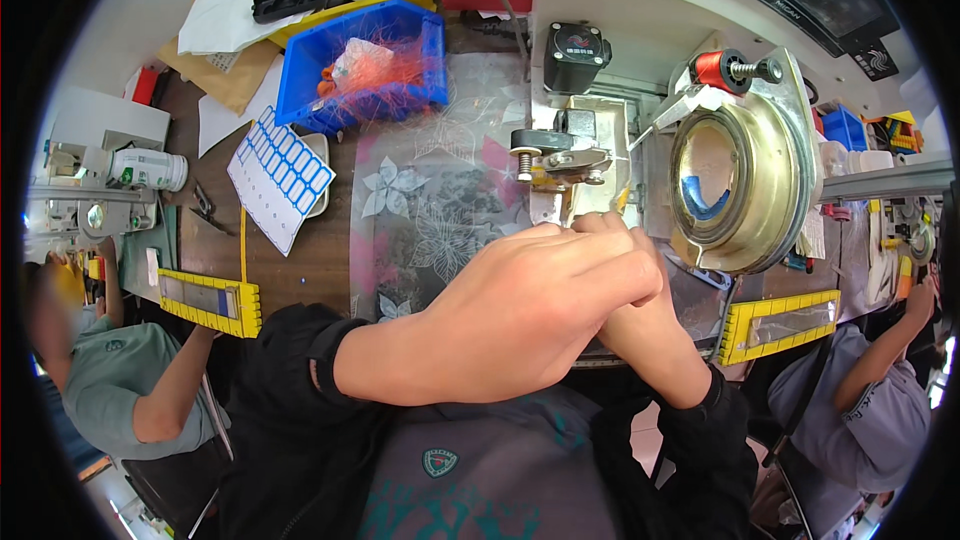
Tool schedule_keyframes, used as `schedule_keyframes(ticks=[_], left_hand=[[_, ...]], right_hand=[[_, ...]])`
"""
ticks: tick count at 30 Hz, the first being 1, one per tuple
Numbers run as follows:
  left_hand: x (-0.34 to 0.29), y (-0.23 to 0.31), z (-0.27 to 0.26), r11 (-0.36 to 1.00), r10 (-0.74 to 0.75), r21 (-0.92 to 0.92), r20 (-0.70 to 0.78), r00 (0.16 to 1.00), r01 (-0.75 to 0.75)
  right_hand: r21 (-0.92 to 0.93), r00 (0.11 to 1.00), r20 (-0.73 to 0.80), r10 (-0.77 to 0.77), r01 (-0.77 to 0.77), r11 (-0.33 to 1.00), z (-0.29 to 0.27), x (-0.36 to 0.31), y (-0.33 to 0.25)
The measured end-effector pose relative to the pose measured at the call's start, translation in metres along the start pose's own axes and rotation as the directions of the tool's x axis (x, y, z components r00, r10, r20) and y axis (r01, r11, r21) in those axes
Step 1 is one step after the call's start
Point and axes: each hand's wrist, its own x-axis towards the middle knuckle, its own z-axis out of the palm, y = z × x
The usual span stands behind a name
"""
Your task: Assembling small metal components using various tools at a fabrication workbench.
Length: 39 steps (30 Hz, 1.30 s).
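Note:
My left hand [510,305] reaches across to the right, its fingers curled and pressed together. Partly behind it is my right hand [645,315], with bent fingers meeting those of the left. Whatever the two hands pinch is hidden by the fingers. A small yellow piece [622,202] shows just past the fingertips; I cannot tell whether it is held. Both hands are right in front of a small metal clamp mechanism [570,155] on a bench machine. To their right stands the machine's brass-coloured ring [765,180], with a blue strip [700,202] inside. A spool of red-orange wire [715,70] sits above the ring.
A blue bin [300,90] with tangled orange wire stands at the back left. Nearer are a label sheet [275,180] over a white tray and pliers [203,205]. A patterned mat [420,260] covers the middle. Co-workers sit at left [135,380] and right [860,400].

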Motion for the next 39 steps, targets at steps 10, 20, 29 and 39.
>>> schedule_keyframes(ticks=[10, 20, 29, 39], left_hand=[[-0.034, -0.024, -0.014, 0.994, -0.071, 0.086, 0.015, 0.997, 0.070], [-0.045, -0.043, -0.009, 0.992, 0.019, 0.125, -0.097, 0.995, -0.007], [-0.044, -0.043, -0.011, 0.992, 0.041, 0.126, -0.113, 0.993, -0.027], [-0.041, -0.043, -0.008, 0.988, 0.071, 0.142, -0.118, 0.990, -0.054]], right_hand=[[0.153, 0.913, -0.393, -0.109, 0.182, 0.971, -0.045, -0.026, -0.006], [0.094, 0.753, -0.618, -0.225, 0.355, 0.930, -0.078, -0.035, -0.019], [0.042, 0.717, -0.656, -0.235, 0.345, 0.938, -0.071, -0.024, -0.019], [-0.003, 0.671, -0.694, -0.260, 0.359, 0.933, -0.073, -0.024, -0.024]])
